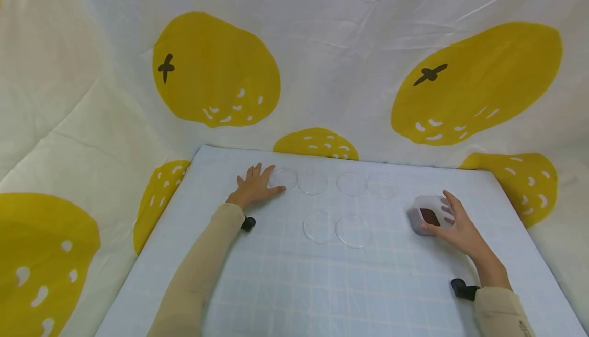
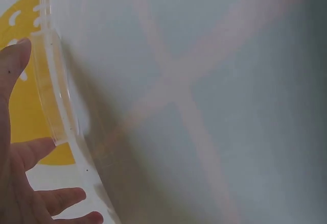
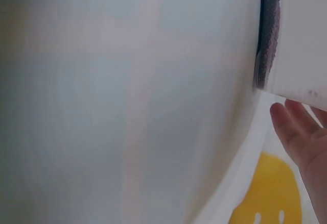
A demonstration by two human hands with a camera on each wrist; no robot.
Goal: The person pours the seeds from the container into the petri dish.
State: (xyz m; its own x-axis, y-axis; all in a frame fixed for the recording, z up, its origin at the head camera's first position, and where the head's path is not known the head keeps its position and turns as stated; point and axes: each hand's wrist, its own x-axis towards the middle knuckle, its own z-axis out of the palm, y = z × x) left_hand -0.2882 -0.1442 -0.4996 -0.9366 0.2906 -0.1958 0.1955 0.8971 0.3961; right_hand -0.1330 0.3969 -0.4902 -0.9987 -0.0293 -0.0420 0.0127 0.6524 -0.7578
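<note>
My left hand [image 1: 255, 186] spreads its fingers at the left end of the back row, beside a clear round dish [image 1: 284, 179]. Its thumb lies by the near edge and the index finger by the far left edge. In the left wrist view, the index fingertip [image 2: 47, 145] meets the dish's rim [image 2: 53, 91]. At the right, my right hand [image 1: 462, 229] curves around a clear plastic container [image 1: 417, 220], thumb along the near side and fingers at its right wall. Dark brown stuff [image 1: 430, 217] lies inside. The right thumb is out of the right wrist view.
Further clear dishes [image 1: 313, 182] make up the back row, two of them as a pair [image 1: 352, 184] right of centre. Another touching pair [image 1: 319, 226] lies nearer. A pale checked cloth [image 1: 294, 286] covers the table, with lemon-printed curtains [image 1: 331, 81] behind and at the sides.
</note>
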